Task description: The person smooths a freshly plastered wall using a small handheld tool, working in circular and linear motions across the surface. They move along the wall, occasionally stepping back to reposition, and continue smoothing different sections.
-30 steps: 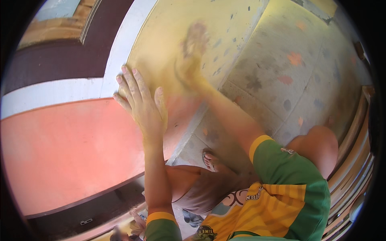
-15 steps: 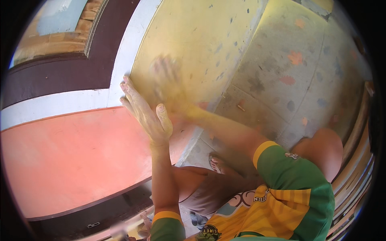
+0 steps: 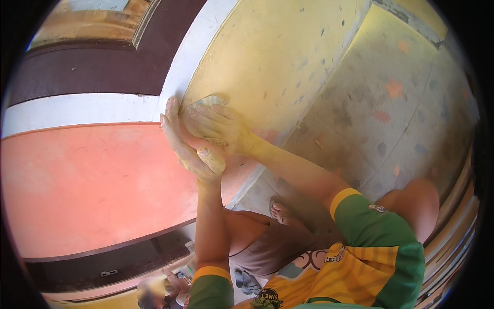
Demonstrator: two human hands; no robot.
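Note:
My right hand [image 3: 221,126] lies palm-down against the yellow wall panel [image 3: 272,67], its fingers over a thin pale sheet that looks like sandpaper [image 3: 212,100]. Only the sheet's upper edge shows past the fingertips; the rest is hidden. Beside it, my left hand [image 3: 186,150] stands on edge with fingers stretched and thumb apart, holding nothing visible. Its fingertips reach the white band [image 3: 198,41] where the yellow panel meets the coral-coloured panel [image 3: 103,185]. Pale dust coats both hands.
A dark brown frame [image 3: 98,72] borders a window at the upper left. The grey floor [image 3: 360,118] carries orange and dark blotches. Stacked long strips [image 3: 453,226] line the right edge. Another person [image 3: 159,293] is partly visible at the bottom left.
My right hand, blurred by motion before, is now sharp and lower, nearer my left hand. The view has shifted a little; my left hand stays at the white band.

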